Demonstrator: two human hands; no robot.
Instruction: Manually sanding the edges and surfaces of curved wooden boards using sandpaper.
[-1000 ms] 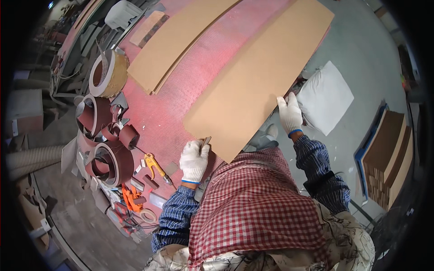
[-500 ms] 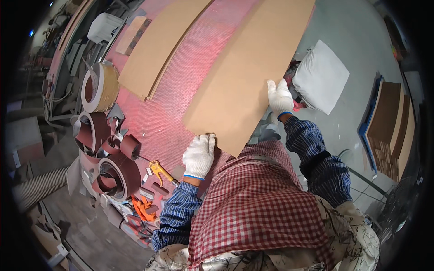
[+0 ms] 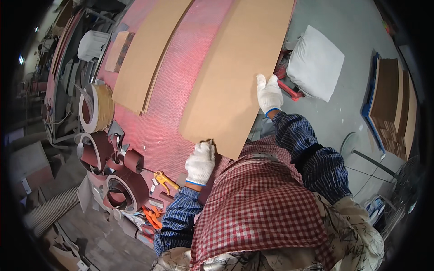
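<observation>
Before my checked apron, my gloved left hand curls at the near end of the long brown panel lying on the red table, and my gloved right hand meets its right edge, thumb and fingers spread, though I can't tell whether either truly pinches it. I judge this to be steadying by the edges, the next move calling for even pressure, with the yellow air gun and abrasive belt rolls crowding my left. Farther out, another brown panel pair lies leftward, a white sack rightward.
</observation>
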